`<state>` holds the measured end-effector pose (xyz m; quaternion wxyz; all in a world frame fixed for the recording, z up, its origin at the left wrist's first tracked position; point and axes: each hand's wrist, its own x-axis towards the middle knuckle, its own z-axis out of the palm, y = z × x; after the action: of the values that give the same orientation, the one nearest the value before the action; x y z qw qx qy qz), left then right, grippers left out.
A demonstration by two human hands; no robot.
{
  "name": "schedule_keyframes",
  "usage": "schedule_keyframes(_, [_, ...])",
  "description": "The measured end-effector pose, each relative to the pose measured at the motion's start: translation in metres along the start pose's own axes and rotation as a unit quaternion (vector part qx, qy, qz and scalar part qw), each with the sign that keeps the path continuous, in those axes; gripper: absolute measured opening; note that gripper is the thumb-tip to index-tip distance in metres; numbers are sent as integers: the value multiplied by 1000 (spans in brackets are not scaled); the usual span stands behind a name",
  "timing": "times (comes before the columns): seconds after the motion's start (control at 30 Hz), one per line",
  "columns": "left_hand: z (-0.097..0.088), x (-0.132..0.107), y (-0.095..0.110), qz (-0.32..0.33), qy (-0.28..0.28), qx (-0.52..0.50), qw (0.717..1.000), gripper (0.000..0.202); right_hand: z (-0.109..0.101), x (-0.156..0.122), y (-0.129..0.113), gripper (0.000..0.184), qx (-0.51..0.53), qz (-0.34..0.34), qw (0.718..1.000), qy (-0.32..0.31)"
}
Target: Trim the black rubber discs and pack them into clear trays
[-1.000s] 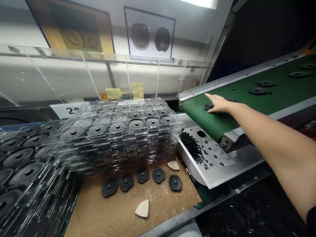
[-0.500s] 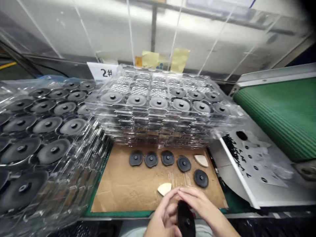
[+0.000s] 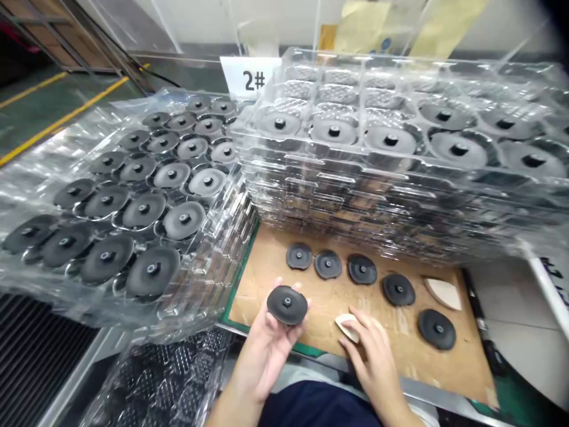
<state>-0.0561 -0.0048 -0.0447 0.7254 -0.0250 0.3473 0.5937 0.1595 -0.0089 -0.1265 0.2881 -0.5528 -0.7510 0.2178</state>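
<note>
The left hand is cradling a black disc on its upturned fingers, just above the cardboard-topped tabletop. The right hand is lying open, touching a cream wedge beside the disc.

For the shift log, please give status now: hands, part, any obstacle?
Left hand: holds black disc on palm. Right hand: fingers on cream wedge. Five more discs on cardboard; plastic tray stack beyond, apart from hands.
</note>
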Motion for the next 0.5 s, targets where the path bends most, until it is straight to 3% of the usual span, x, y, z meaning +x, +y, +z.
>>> schedule_keyframes(0.1, [3,2,-1,18,-3,3,1000,83,-10,15,-4,17,14,-9,1000,2])
schedule_keyframes(0.2, [11,1,-3,32,0,13,999,83,-31,43,-31,22,39,-11,999,-5])
schedule_keyframes(0.3, [21,0,-4,56,8,21,998,74,-48,70,-73,26,85,-41,996,2])
schedule_keyframes(0.37, [26,-2,-6,76,20,27,997,64,-52,80,-97,27,102,-98,990,16])
schedule_keyframes(0.43, [29,-4,-8,83,32,30,996,56,-53,84,-111,26,117,-148,982,1])
schedule_keyframes(0.5, [33,-5,-10,86,39,28,995,51,-53,83,-114,25,116,-158,981,-10])
